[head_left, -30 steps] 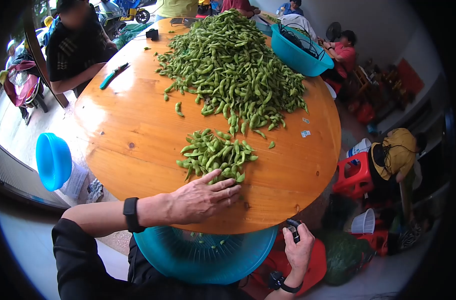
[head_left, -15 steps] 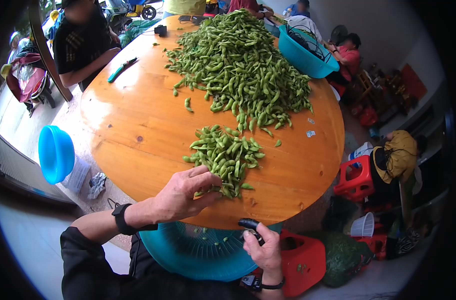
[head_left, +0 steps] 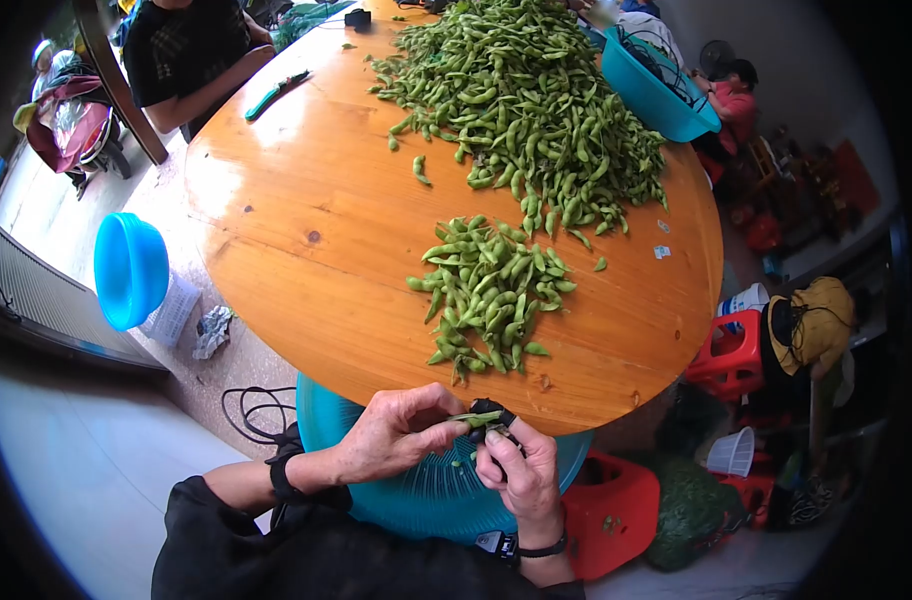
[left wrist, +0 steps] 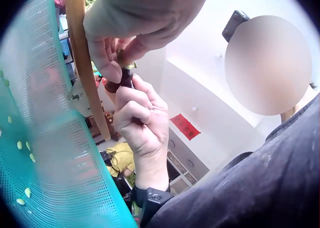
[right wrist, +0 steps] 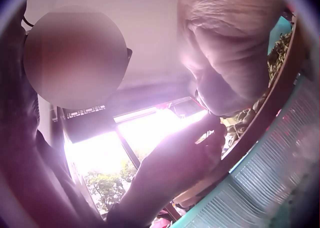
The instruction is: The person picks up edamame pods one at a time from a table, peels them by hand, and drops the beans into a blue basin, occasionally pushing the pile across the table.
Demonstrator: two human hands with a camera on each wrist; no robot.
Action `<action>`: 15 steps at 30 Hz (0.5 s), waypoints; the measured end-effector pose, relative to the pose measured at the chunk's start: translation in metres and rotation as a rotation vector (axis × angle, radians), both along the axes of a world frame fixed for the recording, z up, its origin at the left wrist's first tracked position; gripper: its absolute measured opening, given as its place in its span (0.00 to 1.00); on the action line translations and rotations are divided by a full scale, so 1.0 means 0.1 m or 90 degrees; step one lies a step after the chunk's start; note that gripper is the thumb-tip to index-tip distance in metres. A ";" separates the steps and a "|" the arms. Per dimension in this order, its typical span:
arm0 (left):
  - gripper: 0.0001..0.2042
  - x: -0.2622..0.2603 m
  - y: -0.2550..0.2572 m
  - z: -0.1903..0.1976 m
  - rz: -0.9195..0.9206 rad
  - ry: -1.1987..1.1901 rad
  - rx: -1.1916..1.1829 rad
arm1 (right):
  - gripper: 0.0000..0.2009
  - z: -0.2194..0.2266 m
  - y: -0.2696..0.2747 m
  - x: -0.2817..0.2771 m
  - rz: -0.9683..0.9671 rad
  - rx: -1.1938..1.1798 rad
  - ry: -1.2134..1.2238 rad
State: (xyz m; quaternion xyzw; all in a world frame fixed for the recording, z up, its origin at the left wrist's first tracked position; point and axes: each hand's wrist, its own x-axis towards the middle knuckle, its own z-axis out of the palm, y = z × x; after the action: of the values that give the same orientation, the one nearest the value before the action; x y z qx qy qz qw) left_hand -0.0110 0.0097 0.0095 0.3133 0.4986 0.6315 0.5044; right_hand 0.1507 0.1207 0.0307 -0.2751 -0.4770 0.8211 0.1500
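Note:
Over the near table edge, the left hand [head_left: 396,436] pinches a green pod [head_left: 473,417] between thumb and fingers. The right hand [head_left: 526,474] grips a small dark tool [head_left: 489,408], and its tip meets the pod. Both hands are above a teal basket [head_left: 321,410] with a few loose green beans inside. In the left wrist view the left hand [left wrist: 142,17] and right hand [left wrist: 142,120] meet at the dark tool. A small heap of pods [head_left: 491,290] lies on the wooden table [head_left: 306,290], and a large pile [head_left: 536,100] lies behind it.
A teal basin [head_left: 656,85] with dark cables stands at the table's right. A knife [head_left: 276,95] with a teal handle lies at the left. Blue tubs [head_left: 131,270] stand left of the table, red stools [head_left: 611,510] on the right. Several people are around.
The left hand has left the small heap and come down to the table edge with a pod. The right hand has moved up and left to meet it. The head view has shifted.

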 end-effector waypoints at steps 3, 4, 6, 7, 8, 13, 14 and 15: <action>0.04 0.01 0.02 0.03 0.020 0.043 -0.013 | 0.17 0.03 0.00 0.00 0.002 0.019 -0.008; 0.04 0.01 0.02 0.01 0.022 0.043 -0.015 | 0.16 0.04 -0.01 0.00 -0.006 0.038 -0.019; 0.04 0.00 0.02 -0.03 0.025 0.154 0.000 | 0.16 0.07 -0.02 -0.02 -0.004 0.096 -0.040; 0.04 -0.01 0.01 -0.02 0.026 0.154 -0.001 | 0.16 0.07 -0.02 -0.02 -0.004 0.155 -0.060; 0.05 -0.03 0.01 0.03 0.008 0.181 -0.011 | 0.16 0.06 -0.02 -0.02 -0.003 0.153 -0.060; 0.05 0.03 -0.01 -0.06 -0.044 -0.190 0.009 | 0.14 -0.02 0.06 0.06 0.017 0.090 0.022; 0.05 0.03 -0.01 -0.06 -0.095 -0.321 0.019 | 0.14 -0.03 0.07 0.08 0.023 0.087 0.025; 0.04 0.03 -0.01 -0.05 -0.146 -0.451 0.031 | 0.13 -0.04 0.09 0.10 0.028 0.014 0.070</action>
State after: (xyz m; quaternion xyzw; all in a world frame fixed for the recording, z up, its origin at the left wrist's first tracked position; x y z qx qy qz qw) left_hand -0.0080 0.0084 0.0045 0.1408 0.2396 0.6516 0.7058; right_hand 0.1605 0.1294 0.0265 -0.2176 -0.4827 0.8329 0.1607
